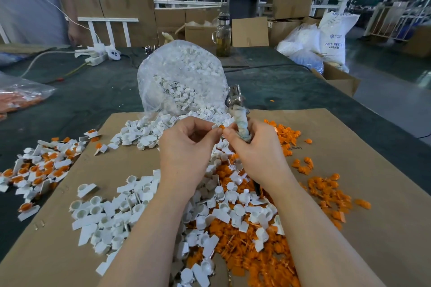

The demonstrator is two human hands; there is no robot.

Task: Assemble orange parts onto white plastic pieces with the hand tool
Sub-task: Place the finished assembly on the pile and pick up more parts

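My left hand [186, 144] pinches a small white plastic piece [214, 127] above the cardboard sheet [373, 228]. An orange part [221, 127] sits at that piece, between the fingertips of both hands. My right hand [254, 147] grips the hand tool [240, 119] by its cloth-wrapped handle, metal head pointing up and away, while its thumb and forefinger touch the orange part. Loose white pieces [112, 221] and loose orange parts [256, 256] lie heaped under my forearms.
A clear bag [182, 77] spills white pieces at the cardboard's far edge. Assembled white-and-orange pieces [39, 170] lie at the left. A bag of orange parts [18, 98], a power strip [98, 56], a glass bottle [223, 37] and cardboard boxes [249, 31] stand further off. A person [30, 0] stands at far left.
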